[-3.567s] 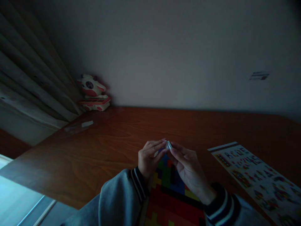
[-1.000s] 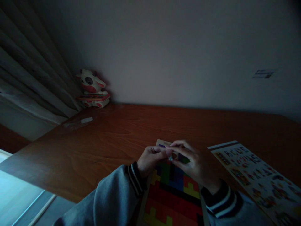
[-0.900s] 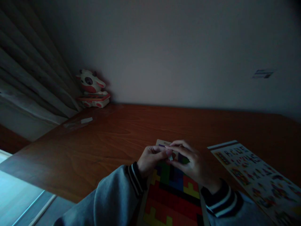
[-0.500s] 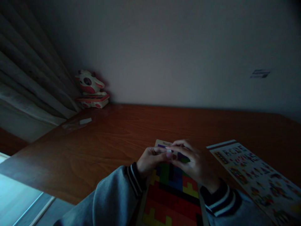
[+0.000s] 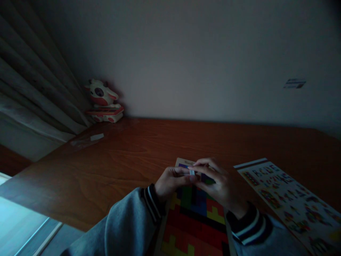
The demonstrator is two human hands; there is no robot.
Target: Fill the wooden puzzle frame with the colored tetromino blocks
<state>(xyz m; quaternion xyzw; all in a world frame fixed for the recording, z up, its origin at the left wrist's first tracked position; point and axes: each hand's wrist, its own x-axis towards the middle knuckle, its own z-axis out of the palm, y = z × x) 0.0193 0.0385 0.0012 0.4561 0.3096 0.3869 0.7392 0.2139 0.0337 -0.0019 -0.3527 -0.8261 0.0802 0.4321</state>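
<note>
Above a puzzle board (image 5: pixel 182 161), my left hand (image 5: pixel 168 182) and my right hand (image 5: pixel 220 183) meet at the fingertips. Between them is a small whitish piece (image 5: pixel 192 172), pinched by the thumb and fingers of both hands. Its exact kind is too small and dark to make out. Coloured interlocking blocks (image 5: pixel 197 227) in red, yellow, green, blue and black fill the visible part of the board. My hands hide some of its upper area, and the lower end runs out of view.
To the right lies a printed sheet (image 5: pixel 287 199) with coloured figures and letters. A cow-shaped toy (image 5: pixel 103 101) stands at the back left by the curtain (image 5: pixel 39 81). Near it lies clear plastic with a white label (image 5: pixel 97 137). The wooden table (image 5: pixel 128 160) meets a wall behind.
The whitish piece has turned slightly between my fingertips and shows more of its side. My fingers have shifted a little; the board and other things stay where they were.
</note>
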